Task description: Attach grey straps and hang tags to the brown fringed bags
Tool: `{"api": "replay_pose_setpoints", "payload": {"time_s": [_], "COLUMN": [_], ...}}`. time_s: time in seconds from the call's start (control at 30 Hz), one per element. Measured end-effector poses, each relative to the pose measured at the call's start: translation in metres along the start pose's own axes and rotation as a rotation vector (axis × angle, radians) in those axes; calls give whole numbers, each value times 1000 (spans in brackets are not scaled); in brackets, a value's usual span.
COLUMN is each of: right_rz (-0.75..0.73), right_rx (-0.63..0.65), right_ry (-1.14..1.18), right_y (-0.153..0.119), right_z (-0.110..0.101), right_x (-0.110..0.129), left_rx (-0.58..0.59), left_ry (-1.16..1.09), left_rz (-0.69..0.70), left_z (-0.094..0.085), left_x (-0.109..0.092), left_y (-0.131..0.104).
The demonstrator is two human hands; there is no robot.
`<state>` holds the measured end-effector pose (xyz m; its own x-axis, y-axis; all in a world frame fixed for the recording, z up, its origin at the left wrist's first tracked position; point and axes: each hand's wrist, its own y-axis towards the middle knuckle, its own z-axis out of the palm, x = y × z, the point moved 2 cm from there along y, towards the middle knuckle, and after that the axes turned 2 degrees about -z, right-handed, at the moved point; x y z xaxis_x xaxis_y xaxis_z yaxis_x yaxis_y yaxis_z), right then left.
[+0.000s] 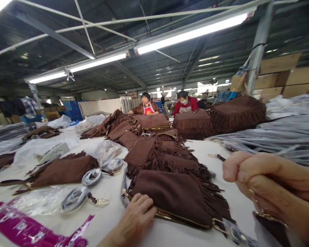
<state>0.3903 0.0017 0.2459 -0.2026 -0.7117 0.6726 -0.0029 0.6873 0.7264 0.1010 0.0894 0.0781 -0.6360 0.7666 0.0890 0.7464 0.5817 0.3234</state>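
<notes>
On the white table (203, 149), the near fringed bag (170, 190) is being pressed at its left by the loosely spread left hand (137, 214), seemingly for steadiness, while by the closed right hand (275, 185) a gold-coloured fitting (263, 212) (partly hidden) is being pinched.

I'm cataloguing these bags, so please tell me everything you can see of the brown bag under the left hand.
The brown bag looks like soft suede, flat and roughly rectangular. Long, thin fringe spreads from its right side, and a gold-coloured zip runs along its near edge; I can't tell whether it is fully closed. It lies on the pale table, in front of similar bags. The left hand rests on its near left part.
</notes>
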Motion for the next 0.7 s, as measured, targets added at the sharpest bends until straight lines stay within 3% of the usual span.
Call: {"api": "replay_pose_setpoints", "payload": {"time_s": [0.13,0.23,0.37,0.43,0.53,0.7], "right_rz": [69,235,509,590,529,517], "right_rx": [160,427,714,746,728,629], "right_ry": [71,55,-42,-117,-185,-204], "right_y": [6,-8,-45,-59,-62,-50], "right_z": [24,45,79,91,96,78], "right_x": [6,-15,-47,-59,-73,-98], "left_rx": [94,248,261,221,126,58], "left_ry": [0,28,-40,-62,-72,-44], "left_rz": [-134,-148,-183,-215,-273,-319], "left_z": [-23,-20,-16,-23,-38,-54], "left_x": [26,39,48,51,54,50], "left_y": [4,16,29,34,42,51]}}
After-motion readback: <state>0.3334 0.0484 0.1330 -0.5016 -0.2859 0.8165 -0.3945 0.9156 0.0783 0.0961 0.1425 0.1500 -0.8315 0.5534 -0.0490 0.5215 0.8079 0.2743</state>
